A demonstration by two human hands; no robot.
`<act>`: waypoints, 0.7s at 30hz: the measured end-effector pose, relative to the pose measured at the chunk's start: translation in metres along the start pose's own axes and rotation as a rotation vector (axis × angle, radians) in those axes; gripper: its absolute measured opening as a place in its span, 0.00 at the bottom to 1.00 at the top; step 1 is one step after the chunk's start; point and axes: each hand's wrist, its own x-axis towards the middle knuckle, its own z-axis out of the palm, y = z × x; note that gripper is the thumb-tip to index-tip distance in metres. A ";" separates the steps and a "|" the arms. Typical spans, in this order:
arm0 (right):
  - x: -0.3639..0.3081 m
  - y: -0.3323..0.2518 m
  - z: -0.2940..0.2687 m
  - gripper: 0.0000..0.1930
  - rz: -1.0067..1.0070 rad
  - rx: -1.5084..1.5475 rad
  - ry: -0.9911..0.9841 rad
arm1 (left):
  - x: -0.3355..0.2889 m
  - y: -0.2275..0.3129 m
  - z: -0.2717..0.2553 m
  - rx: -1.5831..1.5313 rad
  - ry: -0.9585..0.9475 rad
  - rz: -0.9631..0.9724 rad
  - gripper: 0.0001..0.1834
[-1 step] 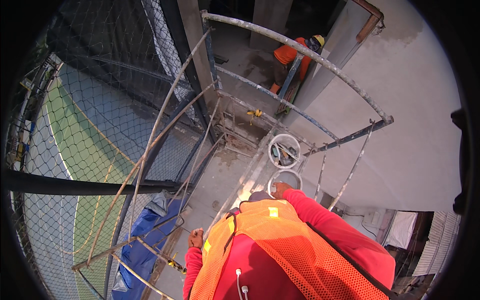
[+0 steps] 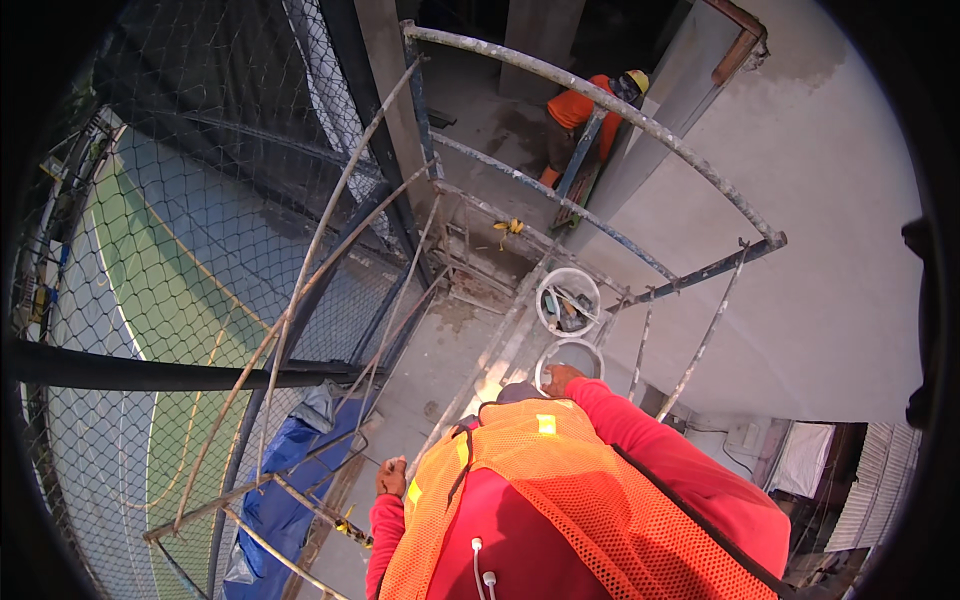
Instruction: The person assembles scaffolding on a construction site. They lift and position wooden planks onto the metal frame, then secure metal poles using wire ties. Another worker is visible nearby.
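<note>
My right hand (image 2: 563, 379) is at the near rim of a white bucket (image 2: 601, 358), its fingers curled over the edge. Greyish contents show inside the bucket. My left hand (image 2: 391, 476) is off to the left, beside my orange mesh vest (image 2: 520, 450), fingers curled in; whatever they may hold is hidden. Just beyond the first bucket stands a second white bucket (image 2: 597, 290), holding several tools, among them a pale-handled one. Both stand on the narrow scaffold platform (image 2: 508, 352).
Scaffold rails (image 2: 640, 118) and thin diagonal braces (image 2: 330, 215) surround me. On the right rises a pale plastered wall (image 2: 790, 230). Netting (image 2: 180, 250) hangs at the left, near a blue tarp (image 2: 275, 515). Ahead, another person (image 2: 575, 108) in orange and a yellow helmet bends down.
</note>
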 end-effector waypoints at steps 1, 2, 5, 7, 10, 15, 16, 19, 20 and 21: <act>0.000 -0.002 0.001 0.34 -0.010 -0.004 0.007 | 0.001 -0.001 -0.001 -0.003 -0.008 -0.012 0.19; 0.000 -0.004 0.002 0.35 -0.012 -0.016 0.029 | 0.001 -0.002 -0.002 -0.005 -0.024 -0.041 0.20; -0.001 -0.013 -0.005 0.35 -0.004 -0.015 -0.004 | 0.003 -0.005 -0.005 0.073 -0.020 -0.005 0.19; 0.001 -0.014 -0.027 0.38 -0.005 0.059 0.085 | 0.004 -0.008 -0.007 -0.026 0.005 0.006 0.18; 0.012 0.003 -0.101 0.42 -0.024 0.358 0.338 | 0.000 -0.011 -0.013 -0.032 -0.017 0.003 0.17; 0.019 0.074 -0.250 0.46 0.177 0.810 1.005 | -0.017 -0.003 -0.037 -0.112 -0.004 -0.113 0.15; 0.018 0.085 -0.270 0.47 0.240 0.944 1.101 | -0.020 -0.001 -0.041 -0.116 0.002 -0.100 0.15; 0.012 0.102 -0.301 0.47 0.256 1.332 1.127 | -0.029 0.001 -0.045 -0.002 -0.008 -0.025 0.15; 0.011 0.104 -0.306 0.47 0.236 1.302 1.101 | -0.032 0.000 -0.044 -0.007 -0.017 -0.002 0.15; 0.009 0.107 -0.308 0.47 0.219 1.313 1.076 | -0.037 -0.002 -0.043 -0.006 -0.013 0.011 0.15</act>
